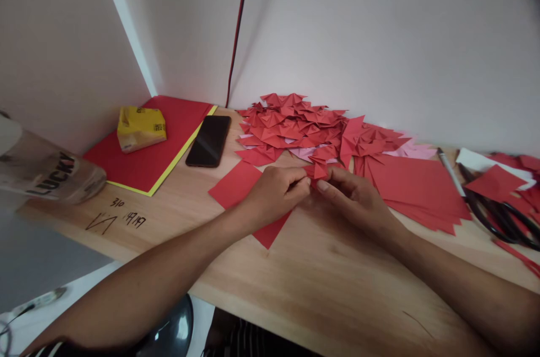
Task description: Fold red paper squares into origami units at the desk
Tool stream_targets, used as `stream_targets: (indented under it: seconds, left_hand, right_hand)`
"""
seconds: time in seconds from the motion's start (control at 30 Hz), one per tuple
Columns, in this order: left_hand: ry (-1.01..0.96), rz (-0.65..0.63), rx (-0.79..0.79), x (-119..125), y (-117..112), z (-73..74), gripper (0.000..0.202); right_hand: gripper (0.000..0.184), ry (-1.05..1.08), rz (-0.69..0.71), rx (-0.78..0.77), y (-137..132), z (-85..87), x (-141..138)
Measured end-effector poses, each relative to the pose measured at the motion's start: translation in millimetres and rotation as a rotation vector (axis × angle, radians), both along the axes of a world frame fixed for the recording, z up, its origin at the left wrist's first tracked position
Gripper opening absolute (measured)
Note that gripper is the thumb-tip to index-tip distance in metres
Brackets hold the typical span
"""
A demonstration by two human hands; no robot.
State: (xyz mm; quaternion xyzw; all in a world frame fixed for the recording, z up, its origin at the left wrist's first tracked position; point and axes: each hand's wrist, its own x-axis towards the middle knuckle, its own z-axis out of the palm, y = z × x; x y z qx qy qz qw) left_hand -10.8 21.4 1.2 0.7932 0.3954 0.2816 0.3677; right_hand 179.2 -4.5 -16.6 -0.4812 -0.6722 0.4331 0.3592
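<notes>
Between my two hands is a small piece of folded red paper, partly hidden by the fingers. My left hand is closed, pinching its left side. On the other side, my right hand grips it between thumb and fingers. A flat red paper sheet lies on the table under my left hand. Just beyond the hands rises a heap of folded red paper pieces, with some pink ones among them. To the right of my right hand sits a stack of red paper sheets.
A black phone lies left of the heap. Farther left, a yellow packet rests on a red sheet edged yellow, near a clear bottle. Black-handled scissors, a pen and red scraps are at right.
</notes>
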Motion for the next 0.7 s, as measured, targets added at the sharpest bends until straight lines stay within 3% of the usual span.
stream_targets:
  seconds: [0.4,0.7]
  left_hand:
    - [0.034,-0.025,0.099,-0.6,1.3,-5.3,0.027]
    - [0.316,-0.073,0.176,-1.6,-2.6,-2.3,0.022]
  right_hand:
    - [0.019,-0.059,0.014,-0.001,-1.5,2.0,1.2]
    - [0.012,-0.219,-0.008,0.121,-1.1,0.0,-1.3]
